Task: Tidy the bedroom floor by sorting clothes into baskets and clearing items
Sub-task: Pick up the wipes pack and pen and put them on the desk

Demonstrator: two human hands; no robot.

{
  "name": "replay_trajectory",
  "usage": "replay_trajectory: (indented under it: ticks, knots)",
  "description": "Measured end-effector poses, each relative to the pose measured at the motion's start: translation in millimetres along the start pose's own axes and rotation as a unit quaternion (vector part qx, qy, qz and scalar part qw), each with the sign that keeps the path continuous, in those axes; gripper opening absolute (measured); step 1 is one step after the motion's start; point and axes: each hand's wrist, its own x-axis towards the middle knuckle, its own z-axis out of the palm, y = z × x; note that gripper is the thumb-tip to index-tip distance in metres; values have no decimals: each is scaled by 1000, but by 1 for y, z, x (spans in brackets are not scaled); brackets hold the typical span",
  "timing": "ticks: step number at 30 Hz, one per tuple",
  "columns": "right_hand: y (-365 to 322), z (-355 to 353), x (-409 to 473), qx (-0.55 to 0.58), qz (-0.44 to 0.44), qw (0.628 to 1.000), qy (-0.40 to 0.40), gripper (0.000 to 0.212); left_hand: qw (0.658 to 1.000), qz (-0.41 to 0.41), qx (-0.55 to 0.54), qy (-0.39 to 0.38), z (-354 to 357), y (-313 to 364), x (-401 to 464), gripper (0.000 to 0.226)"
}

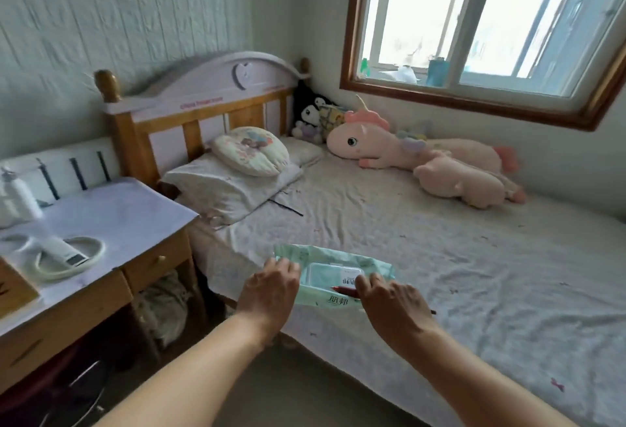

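Wooden bench (101,213), white-topped, left of the bed (423,257); its left part cut off by the frame edge. On it: a white bottle (18,194), blurred; a coiled white hose with a handset (67,255), make unreadable; a brown box corner (13,286), mostly out of frame. Under the bench: a pale bundle (166,304) in shadow, nature unclear.

Left hand (271,286), at the bed's near edge: fingers curled over the left end of a green wet-wipe pack (333,277), grasping it; fingertips hidden behind the pack.

Wet-wipe pack: held over the bed's near edge, lid up, print partly covered.

Right hand (394,306): fingers grasping the pack's right end; a red pen-like item (345,291) lies beneath them, mostly concealed.

Pillows (237,179) at the bed's head. Pink plush unicorn (389,147) and pink plush pig (460,186) on the bed's far side, below the window (474,20).
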Motion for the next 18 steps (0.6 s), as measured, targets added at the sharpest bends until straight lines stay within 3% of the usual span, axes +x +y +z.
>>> replay_trajectory:
  ticks: [8,18]
  knots:
    - [-142,-55,101,-14,-68,997,44,31,996,-64,24,60,-39,-175,-25,33]
    - [-304,-80,206,-25,-191,979,62,32,981,-188,28,47,-42,-348,-75,29]
